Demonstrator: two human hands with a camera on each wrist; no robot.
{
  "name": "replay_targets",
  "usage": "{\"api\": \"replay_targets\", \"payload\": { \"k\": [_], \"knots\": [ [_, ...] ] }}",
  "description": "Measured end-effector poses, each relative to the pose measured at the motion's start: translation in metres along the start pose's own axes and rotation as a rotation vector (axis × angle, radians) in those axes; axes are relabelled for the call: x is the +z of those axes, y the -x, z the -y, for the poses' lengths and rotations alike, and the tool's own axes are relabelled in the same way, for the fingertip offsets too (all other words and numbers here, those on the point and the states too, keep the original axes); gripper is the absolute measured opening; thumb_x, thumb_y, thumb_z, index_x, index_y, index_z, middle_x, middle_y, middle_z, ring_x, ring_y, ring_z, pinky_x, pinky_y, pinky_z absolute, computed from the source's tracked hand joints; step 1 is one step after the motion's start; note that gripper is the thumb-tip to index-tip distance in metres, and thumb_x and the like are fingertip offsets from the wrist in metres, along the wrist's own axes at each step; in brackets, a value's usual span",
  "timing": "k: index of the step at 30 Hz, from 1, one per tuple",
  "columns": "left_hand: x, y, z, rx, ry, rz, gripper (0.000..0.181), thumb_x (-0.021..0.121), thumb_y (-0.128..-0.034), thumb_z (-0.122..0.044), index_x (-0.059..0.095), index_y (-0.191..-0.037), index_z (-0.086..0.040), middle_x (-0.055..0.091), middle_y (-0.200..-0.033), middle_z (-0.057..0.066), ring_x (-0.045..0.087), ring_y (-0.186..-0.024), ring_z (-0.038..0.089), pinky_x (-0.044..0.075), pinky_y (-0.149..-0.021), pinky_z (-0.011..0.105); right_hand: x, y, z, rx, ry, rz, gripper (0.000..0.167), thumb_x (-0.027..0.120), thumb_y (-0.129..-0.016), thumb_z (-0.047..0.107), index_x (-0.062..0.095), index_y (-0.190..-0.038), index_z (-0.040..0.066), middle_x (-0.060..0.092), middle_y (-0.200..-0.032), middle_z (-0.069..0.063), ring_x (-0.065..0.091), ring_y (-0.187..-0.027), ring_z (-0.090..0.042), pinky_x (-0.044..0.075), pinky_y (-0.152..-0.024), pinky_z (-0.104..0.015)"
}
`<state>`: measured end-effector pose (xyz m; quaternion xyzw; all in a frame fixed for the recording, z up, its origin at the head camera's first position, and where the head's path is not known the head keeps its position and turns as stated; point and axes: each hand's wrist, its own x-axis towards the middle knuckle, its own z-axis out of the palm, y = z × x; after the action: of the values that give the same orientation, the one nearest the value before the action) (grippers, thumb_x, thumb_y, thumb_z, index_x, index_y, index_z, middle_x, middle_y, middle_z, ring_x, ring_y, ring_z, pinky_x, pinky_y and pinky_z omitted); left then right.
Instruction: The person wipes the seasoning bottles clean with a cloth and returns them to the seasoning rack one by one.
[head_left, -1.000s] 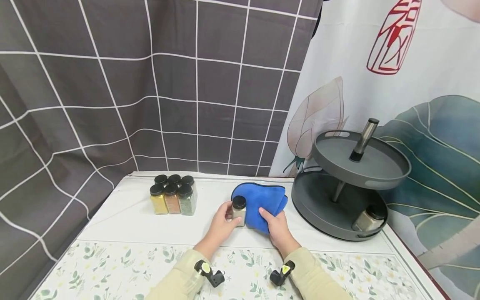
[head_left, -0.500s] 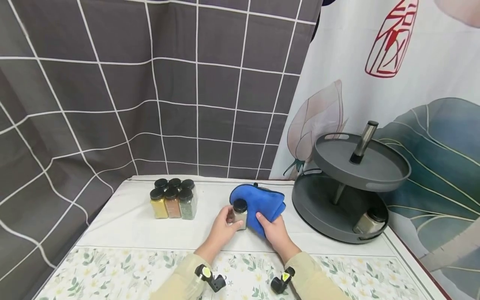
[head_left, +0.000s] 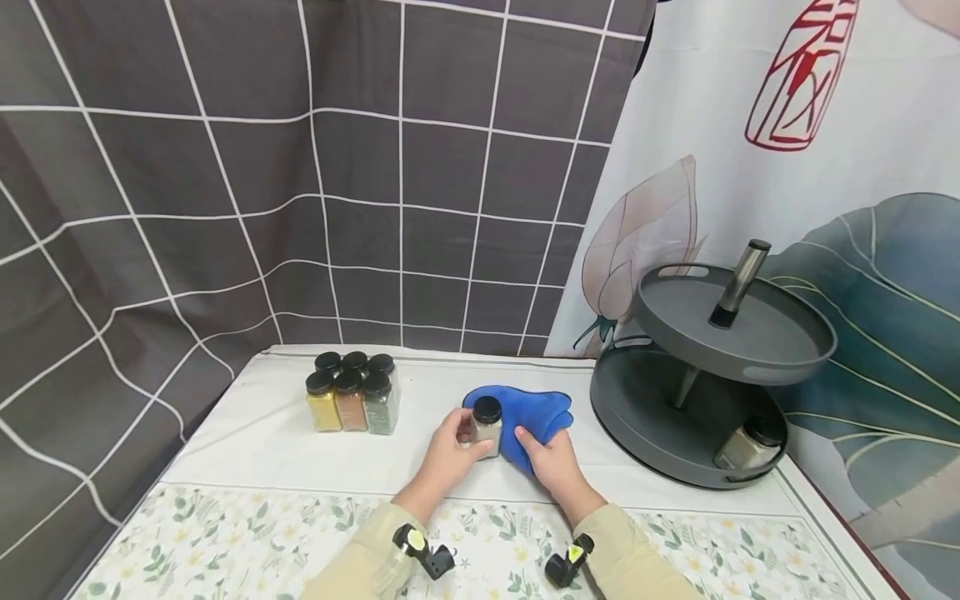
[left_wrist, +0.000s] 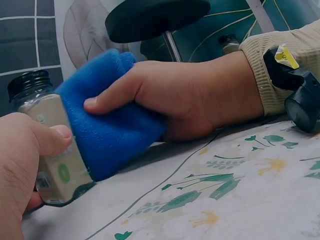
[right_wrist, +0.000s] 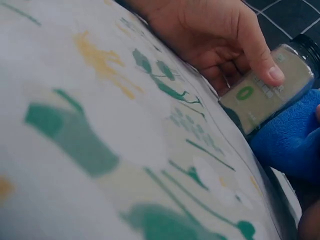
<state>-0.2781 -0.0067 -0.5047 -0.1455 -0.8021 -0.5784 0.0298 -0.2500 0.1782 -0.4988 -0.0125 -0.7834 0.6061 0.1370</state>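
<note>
My left hand (head_left: pixel 444 457) grips a square clear spice jar (head_left: pixel 487 427) with a black lid and pale beige powder inside. In the left wrist view the thumb lies across the front of the jar (left_wrist: pixel 61 145), near a green mark on it. A folded blue cloth (head_left: pixel 536 410) is pinched in my right hand (head_left: pixel 557 463), thumb on top. The cloth touches the side and back of the jar. In the right wrist view only a sliver of the right hand shows, beside the cloth (right_wrist: pixel 290 137).
Several black-lidded jars (head_left: pixel 351 404) with yellow, orange-brown and green contents stand grouped at the left. At the right is a two-tier dark grey tray (head_left: pixel 622 417), with a spice jar (head_left: pixel 748 446) on its lower tier. A floral cloth (head_left: pixel 247 542) covers the table's front.
The blue cloth's upper part has sunk lower behind the jar, and its folds have shifted. Both hands keep their holds, and the other jars stay put.
</note>
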Motion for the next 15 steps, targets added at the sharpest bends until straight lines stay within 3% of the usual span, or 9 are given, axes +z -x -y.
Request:
{"api": "replay_targets", "payload": {
  "k": [6,8,12,15],
  "knots": [
    [-0.0009,-0.0026,-0.0007,0.008,-0.031,-0.02,0.045,0.085,-0.0814,-0.019,0.06,-0.116,-0.006,0.063,-0.106,0.006,0.058,-0.097,0.019,0.052,-0.088,0.034,-0.0015,0.0001,0.0023,-0.002,-0.039,-0.056,0.051,0.068,-0.096,0.013,0.046,-0.137,-0.009,0.058,-0.134,-0.03,0.055,-0.127,-0.045,0.039,-0.112,-0.056],
    [-0.0009,-0.0022,-0.0004,0.022,-0.022,-0.003,0.047,0.082,-0.0836,-0.02,0.058,-0.121,-0.005,0.06,-0.109,0.007,0.055,-0.099,0.019,0.051,-0.089,0.033,-0.0005,-0.0009,0.0,-0.009,0.002,-0.027,0.051,0.067,-0.097,0.014,0.047,-0.138,-0.008,0.058,-0.135,-0.029,0.054,-0.129,-0.044,0.038,-0.112,-0.056],
    [-0.0006,0.0002,0.0004,0.043,0.084,0.042,0.056,0.071,-0.0882,-0.012,0.048,-0.138,-0.002,0.051,-0.123,0.011,0.048,-0.108,0.022,0.046,-0.096,0.036,0.0015,-0.0028,-0.0053,-0.017,0.07,0.023,0.048,0.065,-0.098,0.014,0.049,-0.139,-0.006,0.058,-0.137,-0.026,0.053,-0.131,-0.042,0.037,-0.114,-0.055],
    [-0.0003,0.0014,0.0009,0.066,0.131,0.047,0.057,0.067,-0.0877,-0.007,0.046,-0.14,-0.001,0.049,-0.128,0.013,0.048,-0.111,0.024,0.045,-0.099,0.04,0.0006,-0.0029,-0.0056,-0.014,0.037,0.002,0.046,0.066,-0.097,0.011,0.051,-0.136,-0.007,0.059,-0.135,-0.027,0.054,-0.13,-0.042,0.039,-0.113,-0.054]
  ]
}}
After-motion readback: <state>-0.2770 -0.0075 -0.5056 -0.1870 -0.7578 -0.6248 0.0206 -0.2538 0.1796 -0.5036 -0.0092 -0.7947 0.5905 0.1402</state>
